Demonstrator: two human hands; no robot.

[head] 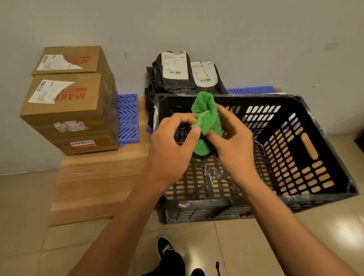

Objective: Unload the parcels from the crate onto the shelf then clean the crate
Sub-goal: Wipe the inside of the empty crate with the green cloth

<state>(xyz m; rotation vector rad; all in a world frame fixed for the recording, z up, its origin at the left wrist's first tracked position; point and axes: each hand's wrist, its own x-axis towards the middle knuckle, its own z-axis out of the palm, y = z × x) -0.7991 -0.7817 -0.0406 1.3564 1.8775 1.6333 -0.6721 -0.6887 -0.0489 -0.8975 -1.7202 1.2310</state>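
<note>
Here, at the back left corner of the wooden platform [104, 174], two stacks of cardboard boxes [68, 99] stand against the wall, resting partly on a blue plastic grid [128, 118]. Toward the middle of the back edge, a pile of black mailing bags [183, 71] with white labels leans against the wall, just behind the crate. Both hands are raised over the black crate [289, 149], which sits on the right side of the platform with its near edge at the platform's front. The left hand [173, 147] pinches a corner of the green cloth [208, 122] between thumb and curled fingers; the right hand [232, 142] grips the cloth's other side, fingers wrapped round it. The cloth hangs bunched between them, above the crate's floor. The crate's slotted floor shows pale smears. Below, on the tiled floor [275, 240], a dark shoe [165, 248] shows.
</note>
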